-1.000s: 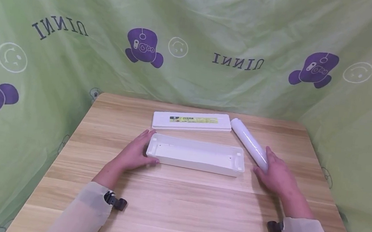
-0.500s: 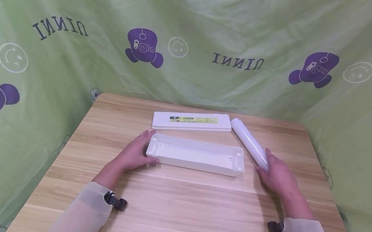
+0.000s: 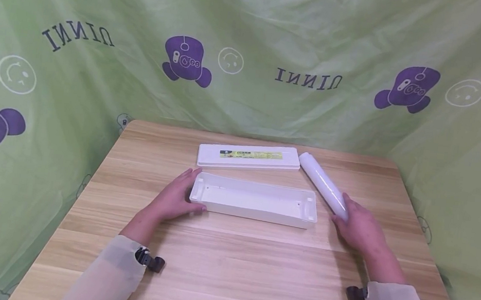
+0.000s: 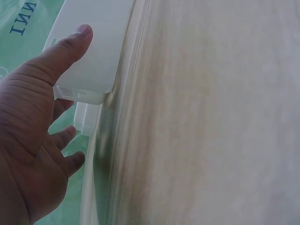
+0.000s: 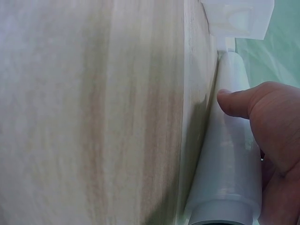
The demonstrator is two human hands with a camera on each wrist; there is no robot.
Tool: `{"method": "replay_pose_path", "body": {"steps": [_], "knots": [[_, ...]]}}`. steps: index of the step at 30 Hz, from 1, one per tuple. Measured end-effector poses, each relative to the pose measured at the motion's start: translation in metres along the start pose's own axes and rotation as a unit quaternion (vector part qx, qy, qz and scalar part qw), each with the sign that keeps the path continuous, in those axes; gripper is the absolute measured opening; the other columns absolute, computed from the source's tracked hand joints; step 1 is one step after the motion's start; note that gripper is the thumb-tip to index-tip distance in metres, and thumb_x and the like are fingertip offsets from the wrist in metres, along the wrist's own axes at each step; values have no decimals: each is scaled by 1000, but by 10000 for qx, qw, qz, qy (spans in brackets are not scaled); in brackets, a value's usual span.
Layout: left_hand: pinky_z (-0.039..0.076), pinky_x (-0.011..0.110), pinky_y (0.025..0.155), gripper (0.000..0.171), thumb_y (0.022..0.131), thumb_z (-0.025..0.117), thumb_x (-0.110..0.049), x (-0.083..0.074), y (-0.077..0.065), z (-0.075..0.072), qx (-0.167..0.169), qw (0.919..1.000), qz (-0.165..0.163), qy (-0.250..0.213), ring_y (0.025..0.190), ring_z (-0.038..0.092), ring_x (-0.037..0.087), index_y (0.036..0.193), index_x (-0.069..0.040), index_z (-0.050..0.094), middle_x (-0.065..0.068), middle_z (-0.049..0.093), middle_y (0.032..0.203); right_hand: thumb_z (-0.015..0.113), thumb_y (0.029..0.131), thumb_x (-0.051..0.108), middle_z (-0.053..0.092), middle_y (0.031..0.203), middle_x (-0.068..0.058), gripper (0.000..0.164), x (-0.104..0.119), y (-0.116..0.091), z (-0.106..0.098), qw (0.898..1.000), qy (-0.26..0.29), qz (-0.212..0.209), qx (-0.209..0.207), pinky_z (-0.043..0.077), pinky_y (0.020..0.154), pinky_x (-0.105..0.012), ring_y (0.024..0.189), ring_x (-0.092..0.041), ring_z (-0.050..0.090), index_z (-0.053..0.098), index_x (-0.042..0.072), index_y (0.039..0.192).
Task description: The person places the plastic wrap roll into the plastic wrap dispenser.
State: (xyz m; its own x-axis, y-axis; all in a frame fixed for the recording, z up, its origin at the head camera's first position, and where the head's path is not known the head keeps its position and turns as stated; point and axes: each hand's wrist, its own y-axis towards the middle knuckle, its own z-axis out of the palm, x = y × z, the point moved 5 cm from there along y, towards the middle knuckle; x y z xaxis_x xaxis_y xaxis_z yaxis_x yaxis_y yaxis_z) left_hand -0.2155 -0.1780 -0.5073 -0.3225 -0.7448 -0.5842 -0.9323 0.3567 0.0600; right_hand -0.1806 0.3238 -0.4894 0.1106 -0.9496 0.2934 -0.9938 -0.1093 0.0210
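Observation:
A long white plastic box [image 3: 257, 196], its top uncovered, lies across the middle of the table. My left hand [image 3: 172, 198] grips its left end; in the left wrist view the thumb [image 4: 70, 50] lies along the front wall and the other fingers reach behind. To the right, a roll of plastic wrap [image 3: 322, 184] slants away from me on the tabletop. My right hand [image 3: 363, 227] holds the near end of the roll, the thumb [image 5: 236, 102] on one side. The fingers beneath the roll are mostly hidden.
Behind the box lies its white lid [image 3: 209, 155], bearing a yellow-green label [image 3: 250, 155]. The far end of the roll is close to the lid's right edge. A green printed curtain [image 3: 245, 101] hangs around the wooden table [image 3: 228, 266].
My right hand has shifted very slightly to the right with the near end of the roll. The left hand and the box hold their place.

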Motion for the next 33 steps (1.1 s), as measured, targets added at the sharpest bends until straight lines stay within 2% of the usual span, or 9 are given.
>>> {"method": "replay_pose_path", "body": {"steps": [6,21,26,33], "knots": [[20,51,118,116,67,83,-61,-3,-1,-2,-19,10000,24,-57,148,17,28,157,-16,24,3,32,157,64,94,32,44,136,-38,78,1,-1,0,10000,17,-9,-26,37,97,-69,119,-56,46,25,-3,153],[22,54,116,119,65,80,-67,0,0,-2,0,10000,-15,-19,147,18,29,157,-19,24,5,33,157,67,93,31,49,134,-35,76,-6,0,3,9992,217,-142,-297,37,99,-67,118,-55,48,30,0,152],[22,53,116,118,65,80,-67,0,0,-2,0,10000,-21,-10,147,18,28,157,-19,24,5,33,157,67,93,30,50,131,-37,74,-6,-1,1,9983,257,-309,-432,38,98,-67,116,-56,49,32,-2,150],[21,50,117,118,66,78,-69,-1,0,-2,-10,10000,18,41,147,19,28,157,-17,24,5,33,157,68,93,27,49,131,-38,73,-4,-4,-2,9980,341,-326,-423,38,97,-68,115,-57,49,33,-2,150]]}}
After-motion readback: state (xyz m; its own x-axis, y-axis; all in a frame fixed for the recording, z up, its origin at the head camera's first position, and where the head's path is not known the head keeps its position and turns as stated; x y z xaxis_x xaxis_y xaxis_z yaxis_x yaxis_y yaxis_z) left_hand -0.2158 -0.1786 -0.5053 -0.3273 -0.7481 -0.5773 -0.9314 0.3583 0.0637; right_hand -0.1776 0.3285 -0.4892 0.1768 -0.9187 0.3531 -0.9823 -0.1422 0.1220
